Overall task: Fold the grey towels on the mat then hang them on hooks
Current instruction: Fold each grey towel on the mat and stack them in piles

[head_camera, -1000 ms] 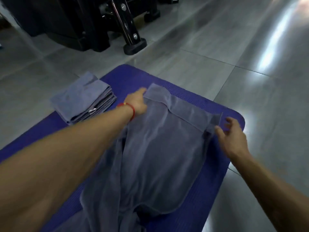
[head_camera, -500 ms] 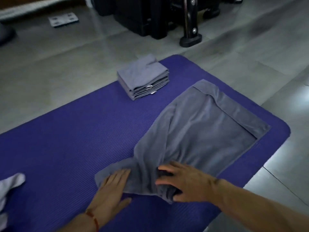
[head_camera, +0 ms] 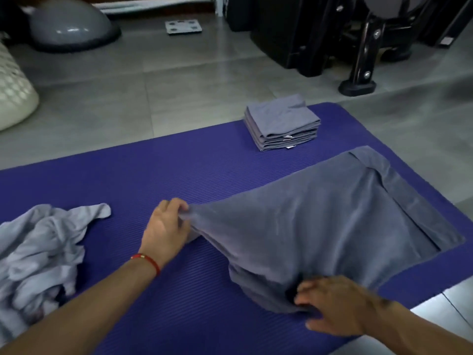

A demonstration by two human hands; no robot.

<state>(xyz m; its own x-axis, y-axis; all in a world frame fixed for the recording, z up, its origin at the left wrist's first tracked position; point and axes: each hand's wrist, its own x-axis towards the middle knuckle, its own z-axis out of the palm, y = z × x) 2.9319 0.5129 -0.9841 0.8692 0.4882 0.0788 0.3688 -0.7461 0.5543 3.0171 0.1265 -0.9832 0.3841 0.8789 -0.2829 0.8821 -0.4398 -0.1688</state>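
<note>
A grey towel [head_camera: 330, 221] lies partly spread on the right end of the purple mat [head_camera: 166, 175]. My left hand [head_camera: 166, 226] pinches its near-left corner and holds it lifted off the mat. My right hand [head_camera: 332, 306] grips the bunched near edge of the same towel, close to the mat's front border. A neat stack of folded grey towels [head_camera: 281, 124] sits at the mat's far edge. A crumpled heap of grey towels [head_camera: 41, 254] lies on the mat at the left.
Grey tiled floor surrounds the mat. A black machine frame with a foot [head_camera: 358, 85] stands behind the stack. A grey half-dome ball [head_camera: 69, 24], a flat scale [head_camera: 183, 26] and a white perforated basket [head_camera: 12, 90] sit at the back left.
My hands came back from the towel's far corners to its near end. The left hand has pulled the near-left corner out to the left; the view has swung left, revealing the crumpled heap.
</note>
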